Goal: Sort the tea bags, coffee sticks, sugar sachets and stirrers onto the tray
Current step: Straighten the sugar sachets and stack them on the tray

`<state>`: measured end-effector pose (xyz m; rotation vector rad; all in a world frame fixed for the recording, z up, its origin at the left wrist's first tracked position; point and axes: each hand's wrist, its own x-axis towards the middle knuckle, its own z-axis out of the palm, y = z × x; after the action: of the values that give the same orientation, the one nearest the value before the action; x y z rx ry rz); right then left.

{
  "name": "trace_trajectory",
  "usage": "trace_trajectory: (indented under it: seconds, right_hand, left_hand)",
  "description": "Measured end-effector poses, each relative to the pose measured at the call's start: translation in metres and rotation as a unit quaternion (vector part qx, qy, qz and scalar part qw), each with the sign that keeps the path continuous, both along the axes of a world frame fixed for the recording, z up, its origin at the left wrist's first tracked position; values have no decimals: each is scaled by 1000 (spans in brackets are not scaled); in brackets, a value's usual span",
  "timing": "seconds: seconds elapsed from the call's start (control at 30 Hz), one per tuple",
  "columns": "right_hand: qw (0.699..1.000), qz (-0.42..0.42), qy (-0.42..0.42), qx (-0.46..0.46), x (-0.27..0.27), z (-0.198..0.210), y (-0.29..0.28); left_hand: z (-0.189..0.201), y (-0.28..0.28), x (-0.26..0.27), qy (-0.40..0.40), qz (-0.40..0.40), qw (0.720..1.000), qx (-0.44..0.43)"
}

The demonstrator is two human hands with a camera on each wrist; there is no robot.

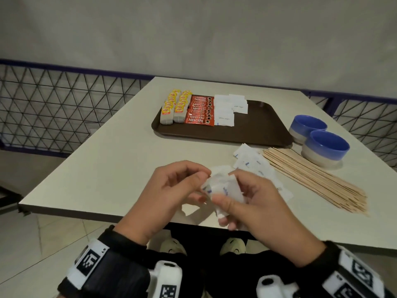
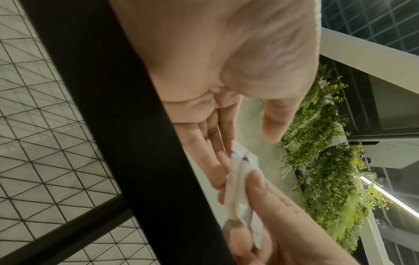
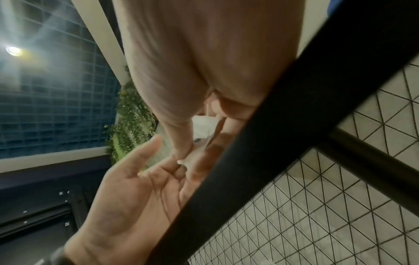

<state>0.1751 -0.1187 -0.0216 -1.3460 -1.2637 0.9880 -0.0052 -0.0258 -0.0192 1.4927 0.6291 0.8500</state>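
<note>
The right hand [image 1: 255,203] pinches a small bunch of white sugar sachets [image 1: 223,189] between thumb and curled fingers, just above the table's near edge. The left hand [image 1: 169,196] meets the bunch from the other side, fingertips curled against the paper; the sachets in the bunch overlap too much to count. More loose sachets [image 1: 250,161] lie on the table [image 1: 103,168] just beyond the hands, beside a fanned pile of wooden stirrers [image 1: 313,179], too many to count. Two blue bowls [image 1: 324,148] stand touching near the stirrers; what they hold is not visible. Further back, the brown tray [image 1: 253,127] holds two rows of yellow tea bags [image 1: 175,107], one overlapping row of red coffee sticks [image 1: 199,110] and a cluster of sugar sachets [image 1: 228,108], side by side at its left end.
</note>
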Motion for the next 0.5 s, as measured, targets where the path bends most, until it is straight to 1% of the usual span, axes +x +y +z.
trace_trajectory:
  seconds: [0.1,0.2,0.33,0.4,0.5]
  right_hand:
    - [1000,-25,14,2,-2,-9,10]
    - [998,-41,52,7,1,-14,17]
    - [994,-71,86,21,4,-15,16]
    - [990,-86,108,33,8,-15,14]
    - [987,-96,118,42,10,-15,14]
  left_hand:
    - [-1,-1,8,55,-11,998,6]
    - [-4,4,9,74,-13,997,11]
    - [-6,7,8,58,1,998,7]
    - [-5,5,7,41,-7,999,-16]
    - [-3,5,4,19,-21,999,-42]
